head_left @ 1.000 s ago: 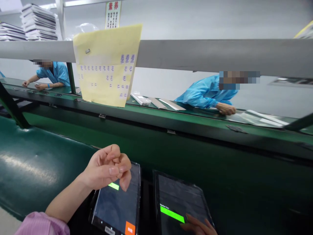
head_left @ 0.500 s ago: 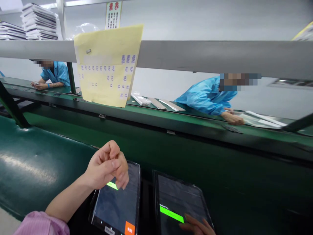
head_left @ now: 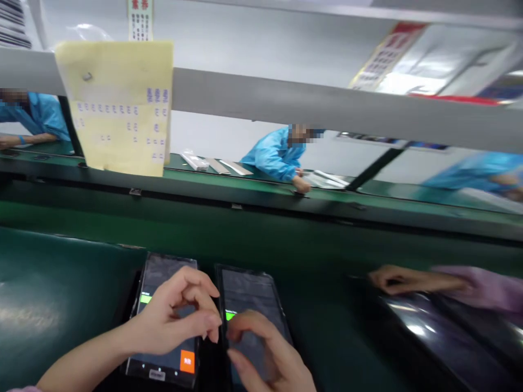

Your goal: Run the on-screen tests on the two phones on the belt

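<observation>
My left hand [head_left: 180, 316] hovers over the left tablet [head_left: 163, 356], its fingers curled with gaps between them and nothing held. That tablet's lit screen shows a green bar and an orange square. My right hand [head_left: 269, 354] is above the right tablet [head_left: 255, 291], thumb and forefinger apart, nothing between them. It covers the lower part of that screen, where a piece of a green bar shows. Both tablets lie side by side on a dark surface.
At the right, another person's hand [head_left: 394, 279] in a pink sleeve is over dark glossy devices [head_left: 433, 337]. A yellow paper [head_left: 118, 125] hangs from the grey shelf beam [head_left: 253, 95]. Beyond, people in blue work at a green bench [head_left: 196, 182].
The view has turned right, so things sit further left. My right hand has come up beside my left hand. The pink-sleeved arm and glossy devices now show at the right.
</observation>
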{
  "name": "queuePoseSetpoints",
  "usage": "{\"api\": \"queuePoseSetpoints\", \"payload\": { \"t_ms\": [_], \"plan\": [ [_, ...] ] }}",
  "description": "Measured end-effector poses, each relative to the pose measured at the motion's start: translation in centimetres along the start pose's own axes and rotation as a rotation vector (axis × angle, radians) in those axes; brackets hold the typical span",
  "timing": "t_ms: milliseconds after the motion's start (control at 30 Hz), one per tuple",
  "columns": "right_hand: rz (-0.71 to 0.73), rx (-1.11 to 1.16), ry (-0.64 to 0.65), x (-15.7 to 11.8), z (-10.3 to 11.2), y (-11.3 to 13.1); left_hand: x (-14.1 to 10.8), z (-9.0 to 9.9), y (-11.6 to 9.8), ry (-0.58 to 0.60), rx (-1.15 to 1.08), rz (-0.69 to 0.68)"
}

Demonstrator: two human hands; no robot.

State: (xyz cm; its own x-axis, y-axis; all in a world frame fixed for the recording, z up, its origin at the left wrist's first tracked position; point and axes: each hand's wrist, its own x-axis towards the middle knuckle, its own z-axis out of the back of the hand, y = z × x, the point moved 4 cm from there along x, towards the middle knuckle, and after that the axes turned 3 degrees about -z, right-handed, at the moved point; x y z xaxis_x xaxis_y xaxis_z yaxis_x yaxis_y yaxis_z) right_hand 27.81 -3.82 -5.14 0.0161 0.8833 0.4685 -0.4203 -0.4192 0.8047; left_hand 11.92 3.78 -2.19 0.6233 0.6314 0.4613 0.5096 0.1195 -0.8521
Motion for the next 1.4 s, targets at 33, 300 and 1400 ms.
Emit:
{"api": "queuePoseSetpoints", "payload": {
  "t_ms": [33, 300, 1400],
  "plan": [
    [0.027, 0.077, -0.008, 0.8, -0.3, 1.9, -0.1, -0.3, 0.1, 0.007, 0.072, 0.010],
    [-0.095, 0.203, -0.112, 2.5, -1.1, 5.5, -0.4, -0.7, -1.3, -0.015, 0.418, -0.113],
    [-0.350, 0.728, -0.025, 2.2, -2.2, 2.0, 0.0, -1.8, 2.4, -0.157, -0.189, 0.271]
  ]
}}
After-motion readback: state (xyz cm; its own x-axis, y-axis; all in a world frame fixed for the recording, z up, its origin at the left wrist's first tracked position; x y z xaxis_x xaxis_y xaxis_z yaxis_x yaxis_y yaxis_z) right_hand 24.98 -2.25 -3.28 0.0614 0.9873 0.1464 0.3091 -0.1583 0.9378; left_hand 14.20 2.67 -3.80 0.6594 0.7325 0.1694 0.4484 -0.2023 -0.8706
